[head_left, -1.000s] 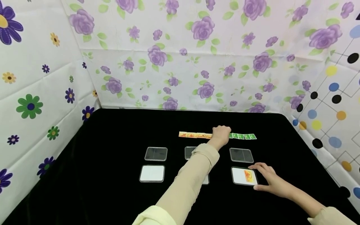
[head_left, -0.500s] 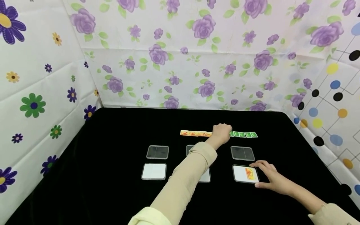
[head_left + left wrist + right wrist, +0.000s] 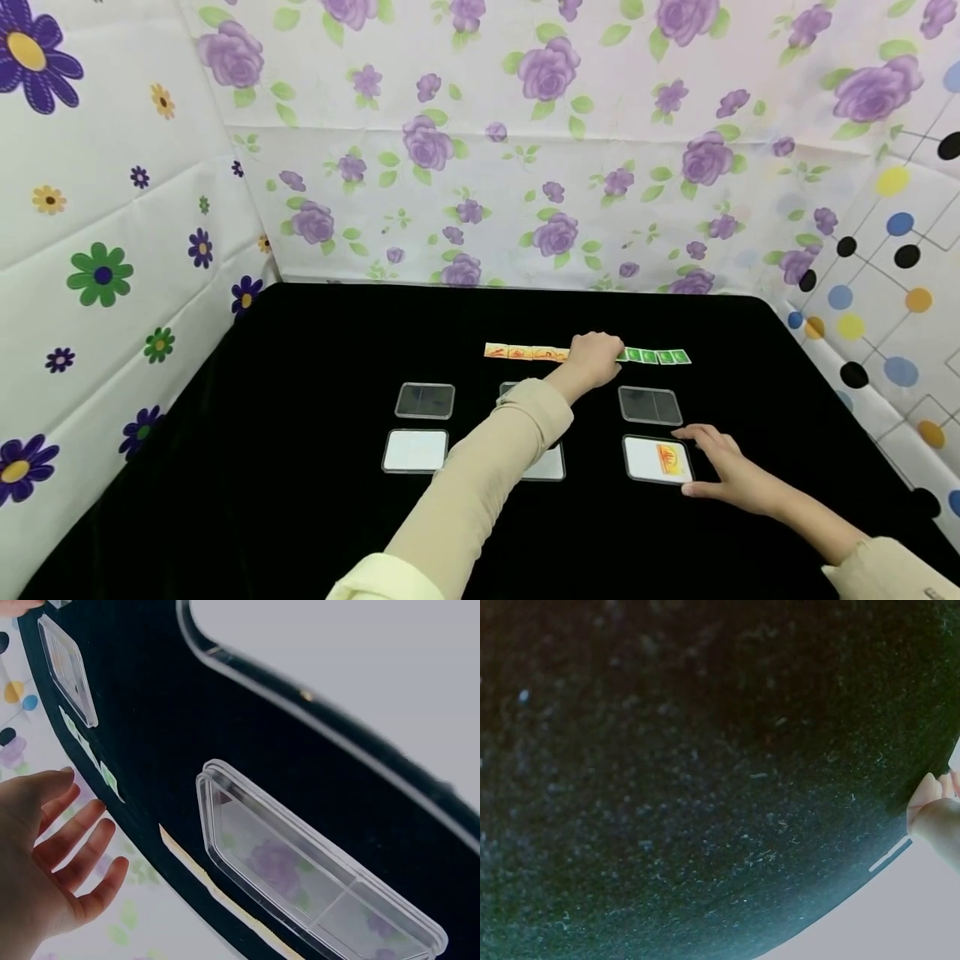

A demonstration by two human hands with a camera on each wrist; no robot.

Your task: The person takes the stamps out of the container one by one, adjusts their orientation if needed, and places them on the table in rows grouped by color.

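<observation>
My left hand (image 3: 595,358) reaches over the middle of a row of small cards at the back of the table. Orange picture cards (image 3: 519,352) lie left of it and green cards (image 3: 657,357) right of it. In the left wrist view its fingers (image 3: 88,844) are loosely bent and spread, with nothing visible between them. My right hand (image 3: 731,475) holds the right end of a shallow clear case (image 3: 641,460) between thumb and finger. That case has a white inside, and one orange picture card (image 3: 671,459) lies in its right half.
Another white-bottomed case (image 3: 415,451) lies at left; a third (image 3: 551,463) is partly hidden under my left sleeve. Behind them lie clear divided trays, one at left (image 3: 425,401), one at right (image 3: 650,406), one mostly covered by my arm. Patterned cloths surround the black table (image 3: 300,375).
The view has shifted slightly, so the table things sit a little farther up and right. My left hand stays over the card row, and my right hand keeps its place on the case.
</observation>
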